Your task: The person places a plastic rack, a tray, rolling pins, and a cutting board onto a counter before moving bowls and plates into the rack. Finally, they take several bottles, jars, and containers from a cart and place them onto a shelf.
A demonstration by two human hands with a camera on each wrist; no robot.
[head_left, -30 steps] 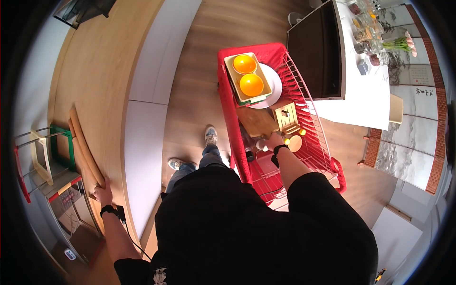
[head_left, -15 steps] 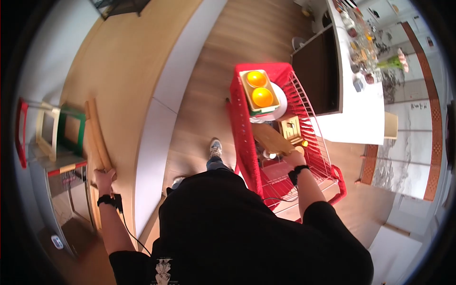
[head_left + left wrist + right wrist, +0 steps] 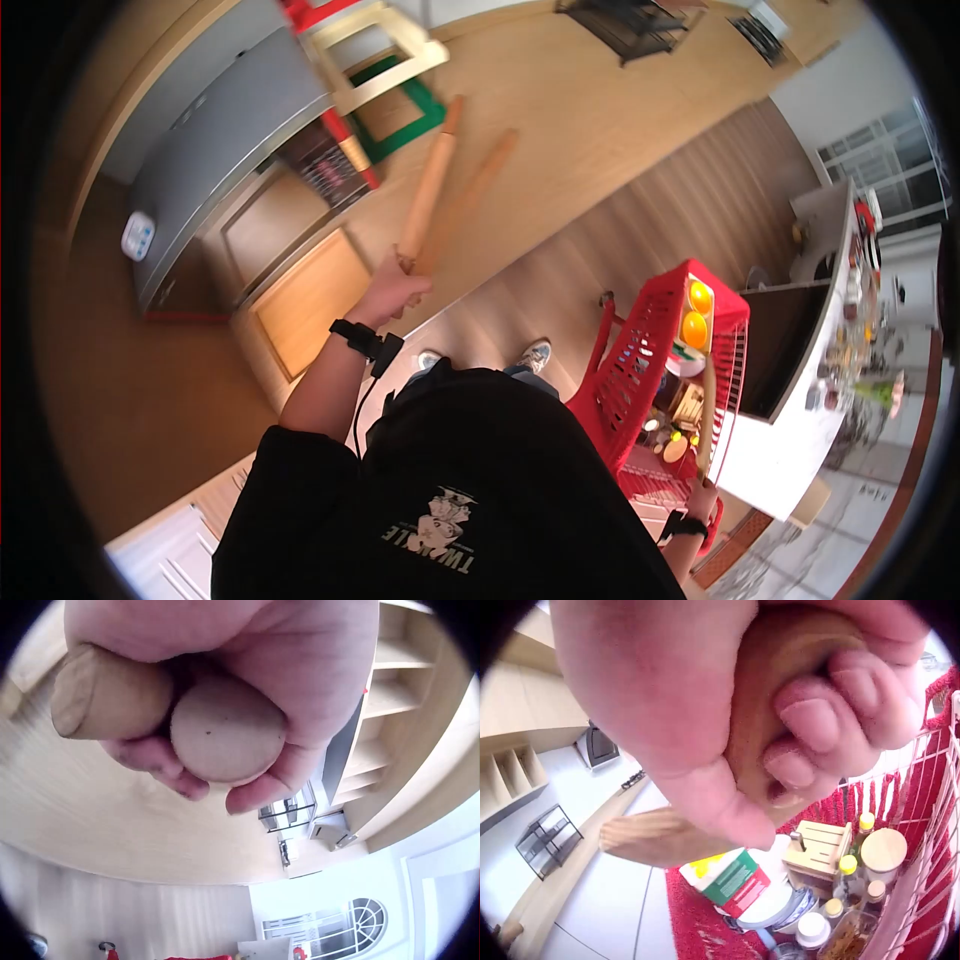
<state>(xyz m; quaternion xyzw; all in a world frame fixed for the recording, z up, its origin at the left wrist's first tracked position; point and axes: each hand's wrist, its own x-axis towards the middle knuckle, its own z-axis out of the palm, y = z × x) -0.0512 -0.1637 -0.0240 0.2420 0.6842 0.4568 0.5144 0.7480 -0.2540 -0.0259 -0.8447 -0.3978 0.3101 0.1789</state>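
Observation:
Two wooden rolling pins (image 3: 429, 190) are gripped at one end by my left hand (image 3: 385, 288), over the wooden counter. In the left wrist view, my palm and fingers (image 3: 300, 667) wrap both rounded ends, one pin (image 3: 112, 697) beside the other (image 3: 227, 731). My right hand (image 3: 703, 500) holds a wooden board (image 3: 708, 415), seen nearly edge-on over the red cart (image 3: 640, 350). Up close in the right wrist view, the thumb and curled fingers of that hand (image 3: 660, 705) clasp the board (image 3: 656, 836).
Inside the cart are a bin with orange bowls (image 3: 694, 329), a slotted wooden block (image 3: 821, 851) and several bottles and jars (image 3: 848, 881). A grey cabinet (image 3: 230, 110) and stacked colored frames (image 3: 400, 125) border the wooden counter (image 3: 570, 150). Glassware stands on the white counter (image 3: 780, 450).
The head view has turned toward the wooden counter, and the cart now sits lower right. The board has tipped from lying flat to nearly edge-on in my right hand. My left hand still grips the pins.

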